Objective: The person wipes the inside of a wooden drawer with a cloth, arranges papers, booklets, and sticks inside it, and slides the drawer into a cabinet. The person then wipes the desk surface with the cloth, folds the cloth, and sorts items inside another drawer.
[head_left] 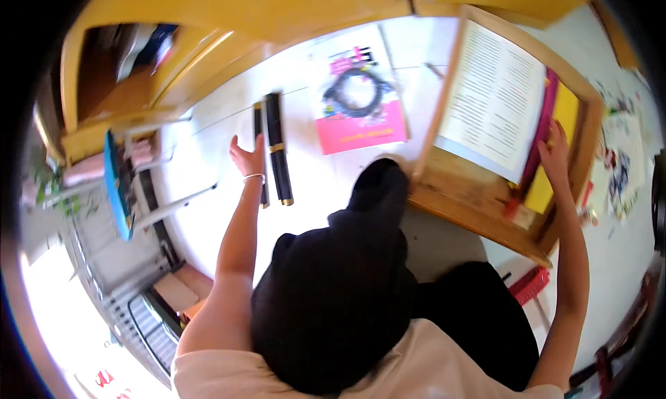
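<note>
My left hand [247, 158] is over the floor with thumb and fingers apart, holding nothing. Just beside it, two long black cases [278, 149] with gold-coloured bands and ends lie side by side. My right hand [554, 156] reaches into a wooden drawer [479, 229], its fingers apart over a dark magenta strip-like item [539, 135] and a yellow folder or book [555, 160]. Whether the fingertips touch them is unclear. In the drawer, left of this hand, lie open printed pages [492, 87].
A pink-and-white book [362, 135] with a dark coiled cable [355, 92] on it lies left of the drawer. Yellow wooden furniture [298, 11] stands behind. A blue-topped stool [118, 184] is at left, and a red item [530, 285] is below the drawer.
</note>
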The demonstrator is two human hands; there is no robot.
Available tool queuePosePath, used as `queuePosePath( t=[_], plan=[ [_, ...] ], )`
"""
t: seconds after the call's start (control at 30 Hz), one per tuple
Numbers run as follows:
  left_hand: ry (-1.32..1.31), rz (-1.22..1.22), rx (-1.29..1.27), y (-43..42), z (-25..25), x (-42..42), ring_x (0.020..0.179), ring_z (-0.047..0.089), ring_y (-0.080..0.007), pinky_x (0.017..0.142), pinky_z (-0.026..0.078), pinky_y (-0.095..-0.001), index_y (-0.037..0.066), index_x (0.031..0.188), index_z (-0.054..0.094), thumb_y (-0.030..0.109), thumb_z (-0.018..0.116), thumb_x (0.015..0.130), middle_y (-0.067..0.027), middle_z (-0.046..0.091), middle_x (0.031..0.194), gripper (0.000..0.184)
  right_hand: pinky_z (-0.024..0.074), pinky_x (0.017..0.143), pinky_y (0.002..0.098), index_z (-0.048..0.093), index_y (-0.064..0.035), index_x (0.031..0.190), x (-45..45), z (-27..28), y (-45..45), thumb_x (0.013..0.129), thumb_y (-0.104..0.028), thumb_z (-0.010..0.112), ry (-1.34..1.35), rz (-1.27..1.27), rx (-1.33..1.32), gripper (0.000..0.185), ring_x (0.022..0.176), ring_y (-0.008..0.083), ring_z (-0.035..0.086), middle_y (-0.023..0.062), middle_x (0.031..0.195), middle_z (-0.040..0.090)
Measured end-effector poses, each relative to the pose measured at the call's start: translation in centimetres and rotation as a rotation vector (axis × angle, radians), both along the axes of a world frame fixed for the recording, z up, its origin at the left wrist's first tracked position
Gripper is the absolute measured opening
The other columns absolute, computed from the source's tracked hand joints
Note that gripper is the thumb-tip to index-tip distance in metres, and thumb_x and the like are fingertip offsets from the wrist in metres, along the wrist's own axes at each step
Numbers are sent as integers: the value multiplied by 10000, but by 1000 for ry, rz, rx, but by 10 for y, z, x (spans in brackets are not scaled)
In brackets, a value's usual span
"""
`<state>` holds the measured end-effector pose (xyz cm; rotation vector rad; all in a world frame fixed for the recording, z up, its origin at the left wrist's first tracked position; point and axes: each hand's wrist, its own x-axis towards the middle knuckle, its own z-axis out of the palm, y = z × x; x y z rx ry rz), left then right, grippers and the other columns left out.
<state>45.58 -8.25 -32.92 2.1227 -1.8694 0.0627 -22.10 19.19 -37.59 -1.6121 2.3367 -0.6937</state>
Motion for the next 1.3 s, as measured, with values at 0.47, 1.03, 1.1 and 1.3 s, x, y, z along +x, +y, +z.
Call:
queuePosePath(
  t=[0.47,1.03,1.1,1.3],
  plan=[
    [-11,157,614,51,-23,16,1161,407,-367,956,358,-474,83,1393,155,481,775,560,-196,400,1243,1112,469,844,348,426,-88,1282,25,48,-23,868,-78,525,-160,-98,131,426,1159,287,438,175,1305,385],
    [656,158,808,27,-20,27,820,570,-270,748,504,-338,-55,1139,435,262,683,649,-152,544,948,634,366,989,382,478,-78,1172,122,117,-66,801,34,538,-168,189,41,393,1221,373,380,172,1348,339],
    [928,198,909,32,4,18,729,556,-197,664,504,-305,-8,1104,444,219,642,711,-95,538,841,495,414,939,372,480,-81,1164,135,128,-67,788,51,544,-171,213,38,403,1177,381,434,174,1339,350],
    [1349,-74,1155,41,71,-31,732,531,-154,672,478,-301,45,1151,421,211,620,737,-60,527,931,488,448,844,330,463,-123,1203,182,143,-51,769,76,552,-532,317,188,486,1078,270,501,122,1337,349]
  ],
)
